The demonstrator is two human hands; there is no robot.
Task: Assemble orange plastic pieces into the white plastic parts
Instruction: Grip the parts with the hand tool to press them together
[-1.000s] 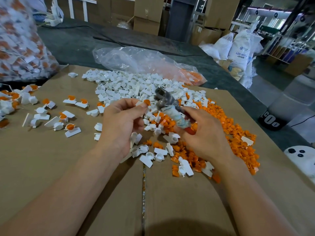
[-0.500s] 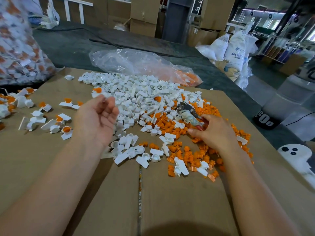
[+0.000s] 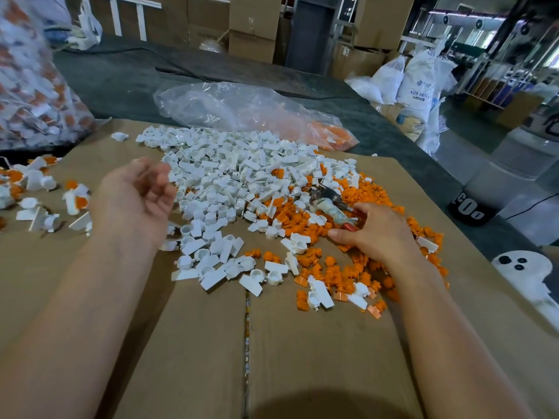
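Left hand [image 3: 136, 201] hovering at centre left, fingers loosely open and holding nothing, right hand [image 3: 379, 234] gripping tool [image 3: 331, 208] on orange pieces [image 3: 341, 270] at centre right, white parts [image 3: 223, 182] lying heaped mid-frame on cardboard [image 3: 187, 343]

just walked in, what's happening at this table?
A person is assembling orange pieces into white parts, both heaped loose on a cardboard sheet. The right hand holds a tape-wrapped tool low over the orange pieces. The left hand is open and empty, palm up, by the left edge of the white parts. A few assembled units lie at the far left. Nothing is being joined right now.
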